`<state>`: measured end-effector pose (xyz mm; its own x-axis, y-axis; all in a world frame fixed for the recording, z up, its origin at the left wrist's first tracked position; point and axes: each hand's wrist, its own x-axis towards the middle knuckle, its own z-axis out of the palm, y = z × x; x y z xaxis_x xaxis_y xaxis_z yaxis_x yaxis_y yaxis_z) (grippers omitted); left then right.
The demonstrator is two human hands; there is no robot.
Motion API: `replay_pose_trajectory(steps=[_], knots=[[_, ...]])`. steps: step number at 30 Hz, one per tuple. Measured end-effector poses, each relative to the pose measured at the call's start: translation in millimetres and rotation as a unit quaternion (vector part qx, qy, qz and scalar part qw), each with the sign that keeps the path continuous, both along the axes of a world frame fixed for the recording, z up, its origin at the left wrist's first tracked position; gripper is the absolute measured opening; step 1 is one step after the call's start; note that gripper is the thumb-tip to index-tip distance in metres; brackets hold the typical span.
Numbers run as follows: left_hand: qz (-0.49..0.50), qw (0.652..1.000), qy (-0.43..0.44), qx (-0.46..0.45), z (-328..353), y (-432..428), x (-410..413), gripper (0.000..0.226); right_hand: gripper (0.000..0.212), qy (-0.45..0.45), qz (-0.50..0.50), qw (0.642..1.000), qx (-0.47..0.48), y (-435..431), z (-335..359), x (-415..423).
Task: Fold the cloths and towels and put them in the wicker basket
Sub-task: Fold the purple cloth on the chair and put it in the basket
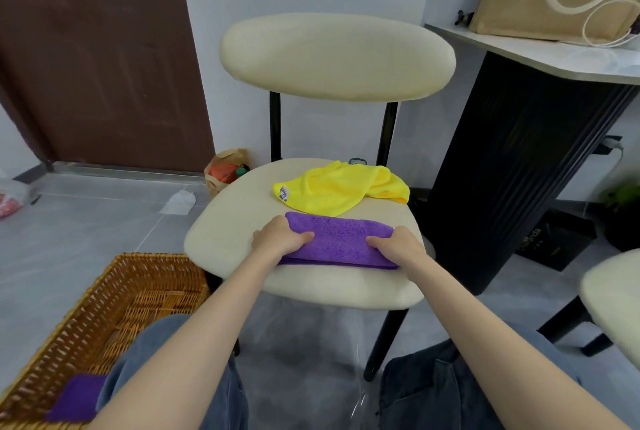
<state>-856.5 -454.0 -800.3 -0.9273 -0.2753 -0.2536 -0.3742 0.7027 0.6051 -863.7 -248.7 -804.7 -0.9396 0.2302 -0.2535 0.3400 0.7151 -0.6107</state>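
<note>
A purple terry towel (341,239), folded into a long flat band, lies across the front of the cream padded chair seat (228,239), just before a crumpled yellow cloth (339,189). The left grip (278,239) and the right grip (398,248) each pinch one end, thumbs on top.

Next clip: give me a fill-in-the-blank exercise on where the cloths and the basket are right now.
The left hand and right hand grip the folded purple cloth, which lies on the seat of a ___.
Behind it, the crumpled cloth is coloured ___.
The wicker basket stands on the ___.
The stored cloth inside it is coloured ___.
Missing words: chair, yellow, floor, purple.
</note>
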Motion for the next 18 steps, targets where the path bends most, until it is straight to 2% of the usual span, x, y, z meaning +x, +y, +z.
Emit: replay_pose_trajectory(steps=[2,4,7,11,18], knots=[[0.021,0.995,0.006,0.094,0,-3,-3,0.041,0.05,0.016,-0.016,0.998,-0.061,-2,1,0],[0.044,0.974,0.03,0.22,8,-9,-1,0.032,0.043,0.062,-0.03,0.986,-0.15,-9,5,4],[0.062,0.935,0.049,0.347,21,-29,3,0.035,0.03,0.134,-0.024,0.96,-0.244,-24,21,11],[0.088,0.884,0.117,0.444,45,-67,14,0.034,0.024,0.173,0.006,0.939,-0.298,-57,54,18],[0.157,0.823,0.197,0.51,77,-146,51,0.03,0.021,0.148,0.064,0.919,-0.359,-146,86,25]])
